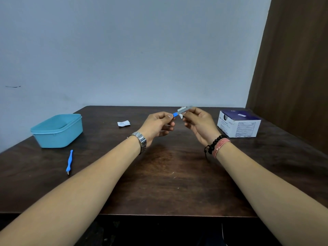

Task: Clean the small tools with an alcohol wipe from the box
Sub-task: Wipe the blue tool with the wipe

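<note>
Above the middle of the dark wooden table (168, 174), my left hand (158, 125) pinches the blue handle of a small tool (182, 111) with a grey metal blade. My right hand (198, 123) pinches a white alcohol wipe (181, 115) against that blade. A second small blue tool (69, 162) lies on the table at the left. The dark blue and white wipe box (238, 125) stands at the right, an arm's reach away.
A light blue plastic tub (57, 130) sits at the back left. A torn white wipe wrapper (123, 123) lies behind my left hand. A brown panel (292, 77) rises at the right, and the table's front edge (168, 215) is near.
</note>
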{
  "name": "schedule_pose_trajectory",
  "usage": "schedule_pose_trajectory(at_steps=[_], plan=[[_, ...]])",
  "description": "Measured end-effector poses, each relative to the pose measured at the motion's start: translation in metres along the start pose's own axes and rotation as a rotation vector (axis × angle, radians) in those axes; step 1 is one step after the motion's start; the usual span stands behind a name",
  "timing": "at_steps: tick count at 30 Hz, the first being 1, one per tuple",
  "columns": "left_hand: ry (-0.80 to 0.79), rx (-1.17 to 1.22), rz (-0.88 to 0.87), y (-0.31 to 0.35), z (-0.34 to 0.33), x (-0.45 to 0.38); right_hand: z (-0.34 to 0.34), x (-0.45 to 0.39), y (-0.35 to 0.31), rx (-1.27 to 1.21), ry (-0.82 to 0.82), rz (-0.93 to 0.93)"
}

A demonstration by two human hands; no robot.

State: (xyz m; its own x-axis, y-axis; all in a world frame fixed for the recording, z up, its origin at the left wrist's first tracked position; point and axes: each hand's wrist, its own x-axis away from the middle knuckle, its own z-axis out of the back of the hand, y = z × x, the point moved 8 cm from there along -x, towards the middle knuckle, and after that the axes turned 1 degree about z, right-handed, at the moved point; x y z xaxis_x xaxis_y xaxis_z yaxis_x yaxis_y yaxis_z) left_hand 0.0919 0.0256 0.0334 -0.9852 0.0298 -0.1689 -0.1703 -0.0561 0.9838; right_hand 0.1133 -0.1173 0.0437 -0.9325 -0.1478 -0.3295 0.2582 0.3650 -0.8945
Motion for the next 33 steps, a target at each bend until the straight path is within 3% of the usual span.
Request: schedule_pose_trajectory(at_steps=[9,13,17,24,30,33], plan=[[0.042,0.019,-0.010,0.002,0.006,-0.001,0.005,-0.001,-0.012,-0.225,0.024,0.052],[0.034,0.041,-0.036,0.005,0.004,0.000,0.011,-0.002,-0.008,-0.071,0.080,0.046],[0.020,0.007,-0.028,0.003,0.002,0.000,0.000,0.001,0.009,0.110,-0.001,-0.042],[0.046,-0.004,0.002,-0.001,0.007,-0.003,0.001,0.001,-0.003,-0.101,-0.011,0.013],[0.098,0.001,0.026,-0.004,0.013,-0.005,0.008,0.000,-0.015,-0.214,0.066,0.077],[0.153,-0.004,0.032,-0.006,0.019,-0.005,0.022,0.000,-0.025,-0.104,0.199,0.174]])
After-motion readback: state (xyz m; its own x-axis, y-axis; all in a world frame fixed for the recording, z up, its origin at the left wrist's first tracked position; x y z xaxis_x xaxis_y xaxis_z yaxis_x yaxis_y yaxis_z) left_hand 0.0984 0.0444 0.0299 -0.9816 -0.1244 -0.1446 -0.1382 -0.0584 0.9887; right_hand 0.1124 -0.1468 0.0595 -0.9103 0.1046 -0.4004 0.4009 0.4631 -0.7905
